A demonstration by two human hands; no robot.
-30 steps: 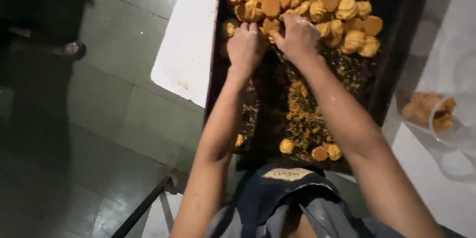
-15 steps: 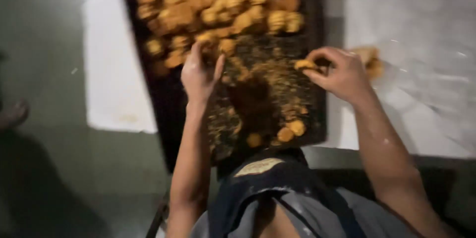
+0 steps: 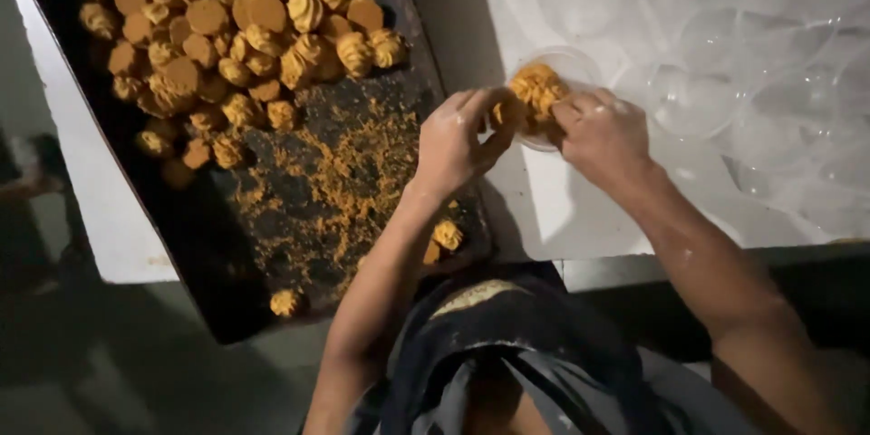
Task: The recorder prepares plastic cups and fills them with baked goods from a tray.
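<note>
Both hands meet over a small clear plastic cup [image 3: 555,82] that stands on the white surface [image 3: 562,208] just beside the right edge of the dark baking tray [image 3: 227,245]. The cup holds a heap of golden-brown cookies [image 3: 536,89], piled up to its rim. The left hand [image 3: 458,140] reaches across the tray's edge, its fingers [image 3: 485,109] bent and closed together against the left side of the cookies in the cup. The right hand [image 3: 603,131] comes in from the other side, its fingers [image 3: 571,113] pinched together on the cookies at the right side of the heap; how much each hand grips, and whether it also touches the cup wall, cannot be told.

On the tray, a large pile of cookies [image 3: 236,36] fills the far end, while the near half is covered in loose crumbs [image 3: 344,172] with a few stray cookies [image 3: 447,234] near the tray's near edge. Further along the white surface, towards its far right corner, lie several empty clear cups [image 3: 698,95], close together
</note>
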